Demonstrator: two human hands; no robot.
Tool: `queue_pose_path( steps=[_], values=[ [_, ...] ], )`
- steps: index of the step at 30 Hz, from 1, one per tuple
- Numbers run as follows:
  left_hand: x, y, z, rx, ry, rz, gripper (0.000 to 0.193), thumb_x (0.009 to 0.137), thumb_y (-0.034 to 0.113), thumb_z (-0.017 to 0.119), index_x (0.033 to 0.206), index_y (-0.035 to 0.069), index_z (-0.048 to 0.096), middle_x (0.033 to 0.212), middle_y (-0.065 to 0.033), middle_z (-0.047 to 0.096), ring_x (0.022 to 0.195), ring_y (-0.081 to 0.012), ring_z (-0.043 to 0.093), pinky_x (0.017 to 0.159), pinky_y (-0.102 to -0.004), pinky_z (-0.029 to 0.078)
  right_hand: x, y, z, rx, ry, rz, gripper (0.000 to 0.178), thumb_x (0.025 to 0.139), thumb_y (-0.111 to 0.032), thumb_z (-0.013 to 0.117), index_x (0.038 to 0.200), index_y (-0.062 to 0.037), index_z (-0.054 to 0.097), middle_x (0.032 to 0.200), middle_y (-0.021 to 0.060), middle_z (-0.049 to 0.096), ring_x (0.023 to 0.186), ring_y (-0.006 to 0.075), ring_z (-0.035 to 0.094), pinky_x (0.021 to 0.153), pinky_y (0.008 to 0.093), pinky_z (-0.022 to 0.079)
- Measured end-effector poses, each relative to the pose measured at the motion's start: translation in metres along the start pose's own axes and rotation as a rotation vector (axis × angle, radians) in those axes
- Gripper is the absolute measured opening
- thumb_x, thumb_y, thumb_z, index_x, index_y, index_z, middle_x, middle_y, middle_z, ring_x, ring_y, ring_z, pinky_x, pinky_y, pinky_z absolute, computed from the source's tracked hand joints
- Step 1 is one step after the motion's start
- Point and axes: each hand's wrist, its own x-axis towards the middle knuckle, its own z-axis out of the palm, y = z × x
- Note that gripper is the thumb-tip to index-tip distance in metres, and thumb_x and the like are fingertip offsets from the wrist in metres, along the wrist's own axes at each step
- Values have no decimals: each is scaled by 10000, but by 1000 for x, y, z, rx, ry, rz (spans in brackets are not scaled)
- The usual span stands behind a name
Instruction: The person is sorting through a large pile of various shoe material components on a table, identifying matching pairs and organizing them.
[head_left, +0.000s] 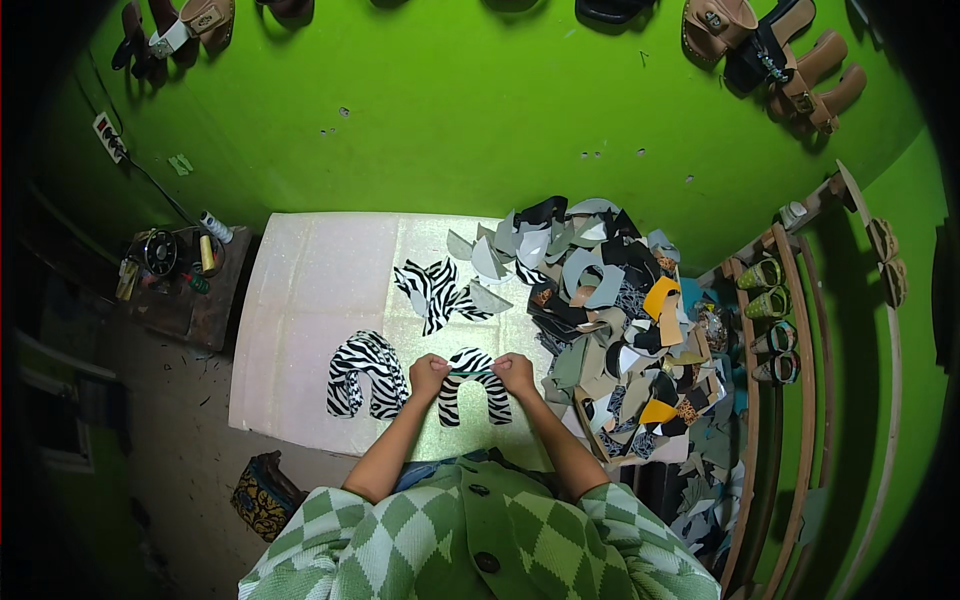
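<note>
Between my hands is an arch-shaped zebra-print piece, black and white, its two legs pointing toward me. A thin dark-green line runs across it from hand to hand; whether it is a fold, an edge or a strip I cannot tell. My left hand pinches the piece at its left side. On the opposite side my right hand grips it, fingers closed. To the left of my left hand lies a stack of similar zebra-print arches. Farther off are crumpled zebra-print scraps with a grey half-round piece beside them.
A big heap of offcuts in many colours covers the right part of the pale tabletop. Past it stands a wooden rack with sandals. At left is a sewing machine with thread spools. A patterned bag sits on the floor.
</note>
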Motion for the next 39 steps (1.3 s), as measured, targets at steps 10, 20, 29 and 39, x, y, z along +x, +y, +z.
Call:
queue_pose_path(
  steps=[10, 20, 29, 39],
  values=[
    [-4, 1, -3, 155, 9, -23, 191, 633, 189, 748, 711, 47, 648, 674, -88, 641, 626, -211, 622, 610, -306, 485, -5, -2, 5, -96, 26, 119, 178, 645, -185, 738, 697, -36, 658, 638, 76, 636, 580, 155, 605, 582, 271, 479],
    [-5, 4, -4, 170, -20, -56, 185, 639, 190, 742, 704, 47, 644, 675, -85, 641, 632, -203, 622, 609, -304, 484, -7, -3, 5, -94, 46, 76, 185, 641, -187, 741, 684, -31, 651, 624, 76, 625, 563, 163, 594, 565, 280, 470],
    [-8, 10, -3, 223, -21, -7, 182, 639, 162, 719, 734, 60, 603, 685, -94, 609, 670, -258, 599, 610, -344, 468, -13, -10, 9, -119, 69, 54, 212, 628, -138, 735, 737, -33, 586, 669, 77, 583, 638, 210, 580, 591, 311, 459],
    [-42, 11, 5, 537, 59, 573, 224, 731, 69, 546, 949, 92, 591, 915, -40, 586, 887, -220, 521, 751, -330, 390, -49, -14, 25, -546, 56, -532, 404, 775, -63, 509, 1174, -118, 546, 986, 107, 542, 871, 229, 538, 721, 348, 427]
  ],
)
